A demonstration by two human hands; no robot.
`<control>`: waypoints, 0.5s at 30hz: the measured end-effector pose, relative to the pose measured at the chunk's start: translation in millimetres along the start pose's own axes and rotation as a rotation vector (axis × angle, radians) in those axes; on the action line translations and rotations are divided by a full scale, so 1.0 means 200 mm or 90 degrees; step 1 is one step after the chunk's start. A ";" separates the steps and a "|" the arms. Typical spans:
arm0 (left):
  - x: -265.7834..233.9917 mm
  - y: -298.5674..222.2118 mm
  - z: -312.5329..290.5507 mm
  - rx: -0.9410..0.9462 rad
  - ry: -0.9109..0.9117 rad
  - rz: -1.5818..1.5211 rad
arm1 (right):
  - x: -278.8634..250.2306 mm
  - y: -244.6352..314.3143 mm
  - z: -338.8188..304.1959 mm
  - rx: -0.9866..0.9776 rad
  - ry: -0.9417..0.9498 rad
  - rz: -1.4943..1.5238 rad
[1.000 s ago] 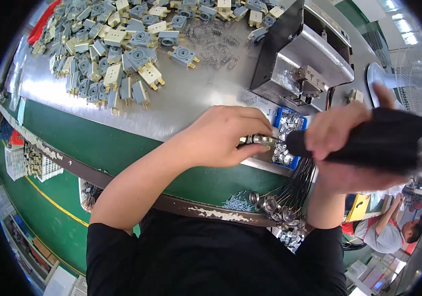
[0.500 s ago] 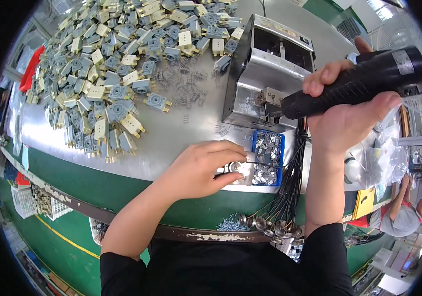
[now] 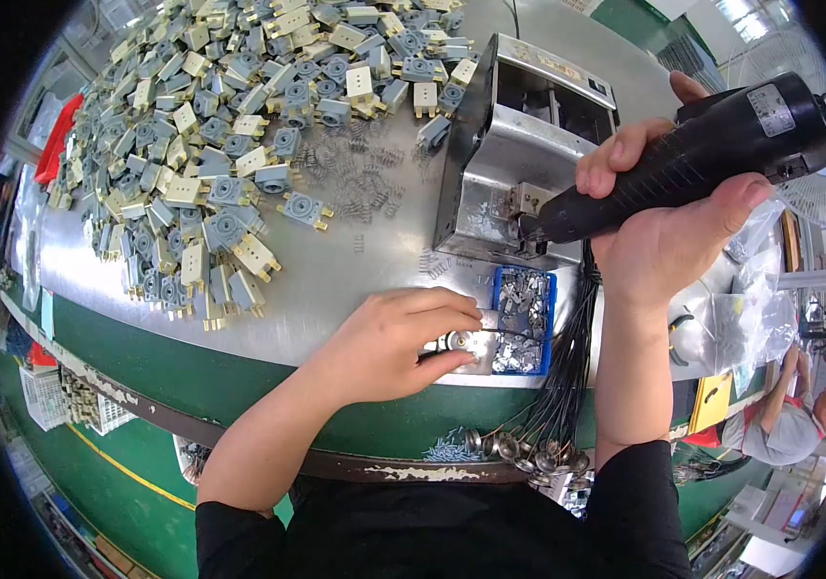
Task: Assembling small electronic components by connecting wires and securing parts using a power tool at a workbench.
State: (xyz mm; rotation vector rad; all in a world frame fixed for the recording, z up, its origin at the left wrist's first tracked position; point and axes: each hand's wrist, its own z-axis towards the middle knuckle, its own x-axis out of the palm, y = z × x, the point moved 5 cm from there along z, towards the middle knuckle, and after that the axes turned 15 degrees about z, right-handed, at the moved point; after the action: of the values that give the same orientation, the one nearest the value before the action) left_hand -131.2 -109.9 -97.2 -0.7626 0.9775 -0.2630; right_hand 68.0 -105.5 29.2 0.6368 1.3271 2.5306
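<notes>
My right hand point(image 3: 659, 227) is wrapped round a black electric screwdriver point(image 3: 693, 154), held slantwise with its tip low and to the left. That tip meets the front outlet of a metal screw feeder point(image 3: 519, 159). Nearer to me, my left hand point(image 3: 398, 343) pinches a small round metal part point(image 3: 457, 341) between thumb and fingers. The part sits at a light metal block, and a black wire runs from it to the right. My fingers cover some of it. Right beside it stands a blue tray point(image 3: 552, 323) of small metal pieces.
A big heap of grey and cream switch-like housings point(image 3: 224, 188) covers the left of the metal table. Loose springs point(image 3: 364, 179) lie beside it. Black cables with round metal ends point(image 3: 529, 449) hang at the front edge near small screws point(image 3: 449, 446). Another person point(image 3: 784, 425) works far right.
The screwdriver has moved left and slightly down, bringing its tip to the feeder's outlet. My left hand keeps its pinch on the round metal part, almost unmoved.
</notes>
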 end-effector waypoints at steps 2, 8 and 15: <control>0.00 0.00 0.00 0.003 -0.003 -0.009 | 0.00 0.00 -0.01 -0.005 -0.003 0.001; 0.01 0.01 -0.03 -0.008 -0.003 -0.014 | 0.02 -0.01 -0.04 0.032 0.013 0.037; -0.01 0.00 -0.01 0.003 0.005 -0.015 | 0.09 0.11 -0.22 0.187 0.184 0.237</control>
State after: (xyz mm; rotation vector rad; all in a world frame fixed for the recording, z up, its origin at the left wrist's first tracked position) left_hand -133.9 -109.0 -95.9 -0.7695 0.9757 -0.2898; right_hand 31.3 -144.3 30.5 0.6405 1.8576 2.8279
